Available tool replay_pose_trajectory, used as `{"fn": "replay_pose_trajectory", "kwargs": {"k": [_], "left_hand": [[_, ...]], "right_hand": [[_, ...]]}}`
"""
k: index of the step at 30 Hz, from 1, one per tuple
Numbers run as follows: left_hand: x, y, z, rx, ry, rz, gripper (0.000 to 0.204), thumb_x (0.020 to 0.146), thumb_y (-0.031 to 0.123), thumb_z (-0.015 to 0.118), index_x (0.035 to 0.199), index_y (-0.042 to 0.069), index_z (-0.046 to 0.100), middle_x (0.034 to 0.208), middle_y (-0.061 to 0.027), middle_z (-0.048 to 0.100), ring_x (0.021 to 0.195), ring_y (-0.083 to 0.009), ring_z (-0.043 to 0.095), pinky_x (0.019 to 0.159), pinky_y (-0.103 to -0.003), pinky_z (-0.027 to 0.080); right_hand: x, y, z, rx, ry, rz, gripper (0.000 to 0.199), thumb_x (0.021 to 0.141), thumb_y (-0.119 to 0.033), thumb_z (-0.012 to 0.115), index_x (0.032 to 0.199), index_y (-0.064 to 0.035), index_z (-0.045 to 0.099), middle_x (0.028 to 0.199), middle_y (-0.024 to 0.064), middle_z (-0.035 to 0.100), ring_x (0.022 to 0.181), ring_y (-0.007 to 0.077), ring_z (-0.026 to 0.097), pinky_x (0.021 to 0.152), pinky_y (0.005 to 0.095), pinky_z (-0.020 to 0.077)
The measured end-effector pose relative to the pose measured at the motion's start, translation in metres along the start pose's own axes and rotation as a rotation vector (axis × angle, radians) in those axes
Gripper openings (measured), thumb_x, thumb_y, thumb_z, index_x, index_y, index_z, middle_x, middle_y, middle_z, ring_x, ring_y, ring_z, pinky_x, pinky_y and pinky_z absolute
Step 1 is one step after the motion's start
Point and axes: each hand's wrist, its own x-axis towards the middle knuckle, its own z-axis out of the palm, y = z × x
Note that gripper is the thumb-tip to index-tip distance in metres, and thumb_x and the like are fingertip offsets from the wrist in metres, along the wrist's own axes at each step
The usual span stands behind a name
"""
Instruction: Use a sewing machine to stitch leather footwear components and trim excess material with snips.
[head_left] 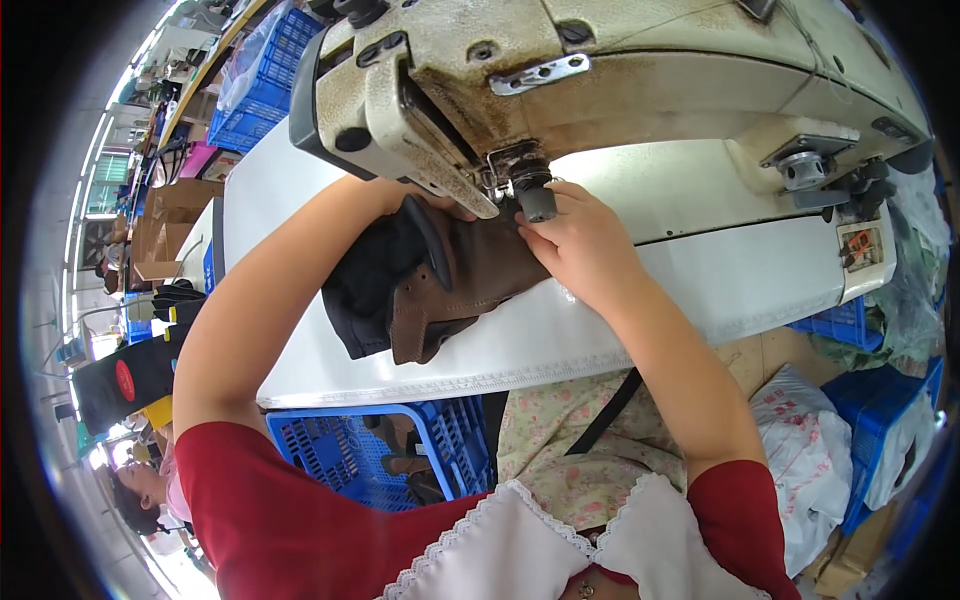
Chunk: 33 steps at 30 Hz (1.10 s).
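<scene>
A brown leather shoe upper (480, 265) with black lining (370, 280) and a dark padded edge lies under the head of a sewing machine (640, 100). Beside the round dark part (537, 200) by the needle area, my right hand (582, 240) grips the leather's far right edge, thumb and fingers closed. My left hand (400, 194) reaches behind the machine's front end to the upper's far left side; the machine and the upper hide most of its fingers. Small punched holes and stitching show on the near flap of the leather.
The white sewing table (560, 350) has a ruler strip along its front edge. Below it stands a blue crate (440, 440) with brown pieces inside. White plastic bags (800, 440) and another blue crate (870, 420) are at right. A person (140, 490) sits at far left.
</scene>
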Motion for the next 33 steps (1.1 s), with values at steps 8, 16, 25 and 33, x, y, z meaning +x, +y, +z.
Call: {"fn": "replay_pose_trajectory", "kwargs": {"k": [8,16,25,33], "left_hand": [[0.002,0.016,0.001,-0.167,-0.027,-0.132,0.059,0.065,0.024,0.088,0.119,0.01,0.068,0.121,-0.0079,0.067,0.113,-0.0238,0.059,0.099,-0.036,0.046],[-0.002,0.019,0.005,-0.358,-0.071,-0.274,0.056,0.067,0.022,0.086,0.118,0.008,0.068,0.119,-0.0074,0.067,0.111,-0.0212,0.059,0.096,-0.033,0.047],[0.005,0.05,-0.012,-0.17,-0.115,-0.304,0.047,0.068,0.019,0.081,0.113,0.009,0.069,0.106,-0.0068,0.07,0.1,-0.0205,0.062,0.085,-0.033,0.05],[0.002,0.037,-0.007,-0.19,-0.156,-0.288,0.073,0.065,0.044,0.085,0.127,0.013,0.062,0.125,-0.0094,0.063,0.12,-0.0292,0.053,0.105,-0.041,0.04]], "right_hand": [[0.0,0.0,-0.003,0.001,-0.003,0.02,0.009,0.076,-0.005,0.072,0.086,-0.0049,0.072,0.089,0.0077,0.068,0.088,0.0274,0.064,0.074,0.0379,0.054],[0.0,0.0,0.001,-0.014,-0.011,-0.023,0.008,0.074,-0.005,0.071,0.083,-0.0038,0.071,0.093,0.0066,0.069,0.093,0.0258,0.063,0.079,0.0364,0.0541],[0.001,0.003,0.002,0.023,-0.019,-0.035,0.007,0.072,-0.004,0.07,0.079,-0.0028,0.069,0.09,0.0053,0.069,0.096,0.0256,0.062,0.082,0.0356,0.0531],[0.0,-0.001,0.003,-0.015,-0.016,0.011,0.004,0.072,-0.004,0.07,0.076,-0.0031,0.068,0.091,0.0062,0.064,0.095,0.027,0.06,0.08,0.0377,0.0528]]}}
